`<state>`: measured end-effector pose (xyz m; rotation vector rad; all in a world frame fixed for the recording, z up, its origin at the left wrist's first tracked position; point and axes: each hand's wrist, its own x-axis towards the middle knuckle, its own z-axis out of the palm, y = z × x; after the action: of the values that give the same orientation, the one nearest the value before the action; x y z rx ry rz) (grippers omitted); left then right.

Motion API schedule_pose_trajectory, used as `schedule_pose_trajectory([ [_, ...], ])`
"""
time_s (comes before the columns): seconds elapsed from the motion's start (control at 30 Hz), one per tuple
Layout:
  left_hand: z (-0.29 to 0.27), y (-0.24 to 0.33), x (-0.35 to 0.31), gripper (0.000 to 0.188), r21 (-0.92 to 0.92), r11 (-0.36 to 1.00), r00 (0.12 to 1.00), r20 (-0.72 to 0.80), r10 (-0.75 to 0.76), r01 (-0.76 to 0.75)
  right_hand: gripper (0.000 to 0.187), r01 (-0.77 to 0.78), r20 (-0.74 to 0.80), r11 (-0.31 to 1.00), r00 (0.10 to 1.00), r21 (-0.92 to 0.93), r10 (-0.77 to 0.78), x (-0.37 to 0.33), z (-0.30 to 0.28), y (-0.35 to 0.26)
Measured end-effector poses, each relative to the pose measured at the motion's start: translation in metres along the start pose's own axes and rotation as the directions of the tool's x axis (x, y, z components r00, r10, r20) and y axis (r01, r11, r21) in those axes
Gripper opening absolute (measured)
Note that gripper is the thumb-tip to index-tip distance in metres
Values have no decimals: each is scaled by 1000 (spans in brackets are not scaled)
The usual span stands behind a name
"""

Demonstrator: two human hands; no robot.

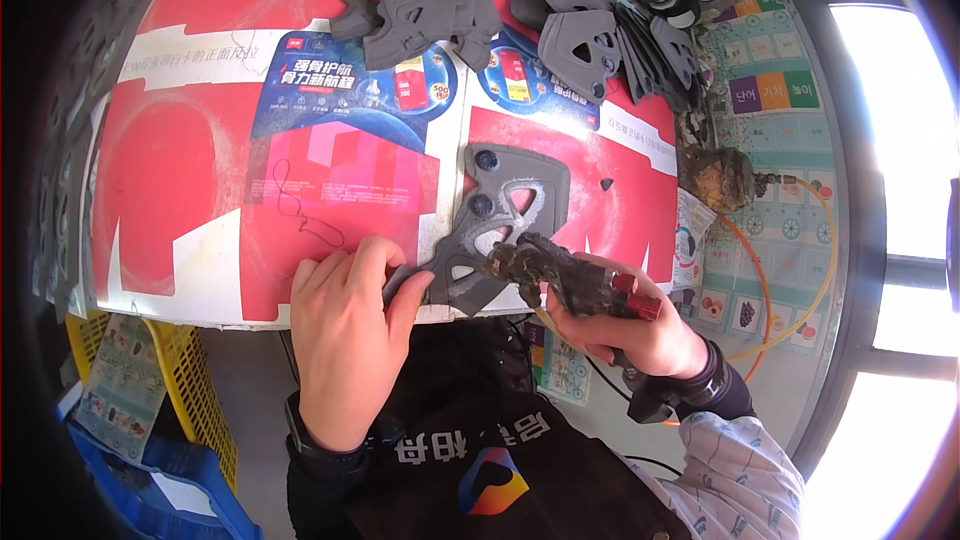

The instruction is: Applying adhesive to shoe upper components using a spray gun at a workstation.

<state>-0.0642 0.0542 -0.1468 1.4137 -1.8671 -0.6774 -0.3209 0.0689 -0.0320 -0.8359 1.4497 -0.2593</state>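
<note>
A flat grey shoe-upper piece [545, 180] with cut-out openings and two dark round spots lies at the front edge of the table. Whitish coating shows around its openings. My left hand [352, 340] pinches the piece's left edge between thumb and fingers. Wrapped around the handle of a dark, crusted spray gun [570, 278] with red knobs is my right hand [640, 330]. The gun's nozzle is over the lower part of the piece; the gap between them cannot be judged.
Stacked grey pieces [430, 0] lie at the back, with fanned ones [610, 40] to their right. Red-and-white printed sheets [190, 190] cover the table. An orange hose [758, 280] and a yellow hose [830, 240] hang at the right. Yellow [200, 380] and blue [150, 485] crates stand lower left.
</note>
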Motion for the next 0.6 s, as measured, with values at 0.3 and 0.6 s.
schedule_pose_trajectory([
  [0.3, 0, 0, 1, 24, -2, 1000, 1000, 8, 3, -3, 33, 12, 34, 994, 999, 109, -16, -9, -4, 11],
  [0.6, 0, 1, 0, 23, 6, 1000, 1000, -7, -5, 5, 37, 49, -13, 997, 999, 54, -48, 0, 11, 6],
])
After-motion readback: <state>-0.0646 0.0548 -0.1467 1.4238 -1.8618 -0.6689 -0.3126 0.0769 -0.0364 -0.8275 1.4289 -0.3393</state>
